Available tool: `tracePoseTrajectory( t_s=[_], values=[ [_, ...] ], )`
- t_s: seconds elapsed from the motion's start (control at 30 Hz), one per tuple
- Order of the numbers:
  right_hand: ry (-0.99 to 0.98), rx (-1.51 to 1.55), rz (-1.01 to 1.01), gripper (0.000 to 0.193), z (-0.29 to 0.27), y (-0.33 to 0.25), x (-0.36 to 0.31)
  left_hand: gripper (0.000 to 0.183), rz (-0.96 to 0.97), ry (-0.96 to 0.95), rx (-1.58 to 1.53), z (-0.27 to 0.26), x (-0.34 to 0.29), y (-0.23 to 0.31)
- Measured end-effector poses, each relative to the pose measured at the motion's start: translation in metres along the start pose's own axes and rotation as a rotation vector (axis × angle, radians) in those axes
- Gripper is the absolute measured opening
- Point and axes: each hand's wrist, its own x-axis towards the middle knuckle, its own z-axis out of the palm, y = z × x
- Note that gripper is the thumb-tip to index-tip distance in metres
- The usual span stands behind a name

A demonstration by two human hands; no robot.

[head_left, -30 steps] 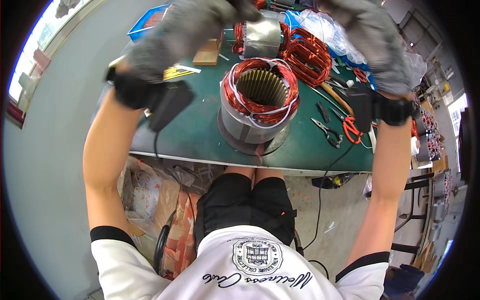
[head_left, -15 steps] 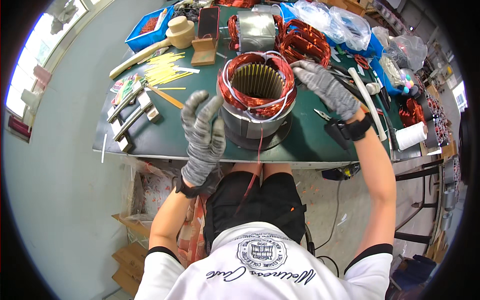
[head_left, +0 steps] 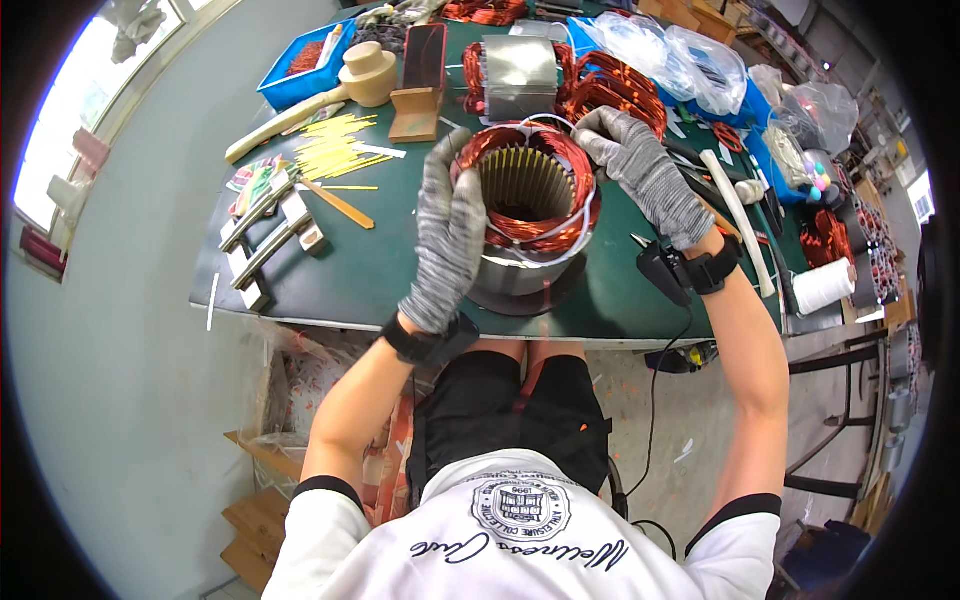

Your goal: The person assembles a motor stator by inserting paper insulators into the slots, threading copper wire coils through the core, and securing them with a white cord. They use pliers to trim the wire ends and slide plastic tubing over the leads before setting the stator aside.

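A motor stator [head_left: 522, 275] stands upright in front of me. Its ring of red-brown copper winding [head_left: 548, 235] is bound with white cord [head_left: 590, 210], and yellowish strips line the bore. At its left side is my left hand [head_left: 447, 235] in a grey knit glove, fingers and thumb closed around the winding's edge. My gloved right hand [head_left: 648, 178] reaches the far right edge, its curled fingertips on the winding beside a raised loop of cord; their exact hold is partly hidden. A blurred red lead [head_left: 546, 296] hangs down the stator's near side.
Left on the green table [head_left: 360, 275] lie yellow strips [head_left: 335, 150], a metal-bar fixture [head_left: 270, 240] and a mallet [head_left: 365, 75]. Behind the stator are another stator [head_left: 520, 75] and copper coils [head_left: 615, 95]. Pliers [head_left: 640, 240] and a white tube [head_left: 738, 220] lie right.
My left hand has moved right and up from beside the stator onto its winding. My right hand's fingers have curled in at the far edge. The red lead has shifted.
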Motion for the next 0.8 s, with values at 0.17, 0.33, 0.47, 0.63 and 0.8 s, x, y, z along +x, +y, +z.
tracePoseTrajectory(
  t_s=[0.17,0.33,0.47,0.63,0.8],
  values=[
    [0.1,-0.151,-0.111,0.019,0.015,0.002,0.01,0.023,-0.304,0.007,-0.114,-0.025,0.009,0.008],
    [0.075,-0.349,-0.298,0.037,0.022,0.009,0.012,0.03,-0.366,-0.415,-0.44,-0.032,0.056,-0.001],
    [0.018,-0.421,-0.353,0.039,0.02,0.012,0.017,0.029,-0.399,-0.47,-0.297,-0.019,0.068,0.003],
    [-0.068,-0.455,-0.455,0.04,0.019,0.014,0.018,0.02,-0.531,-0.372,-0.417,-0.01,0.068,0.001],
    [-0.062,-0.431,-0.511,0.041,0.019,0.017,0.021,0.025,-0.45,-0.334,-0.404,-0.006,0.063,0.0]
  ],
)
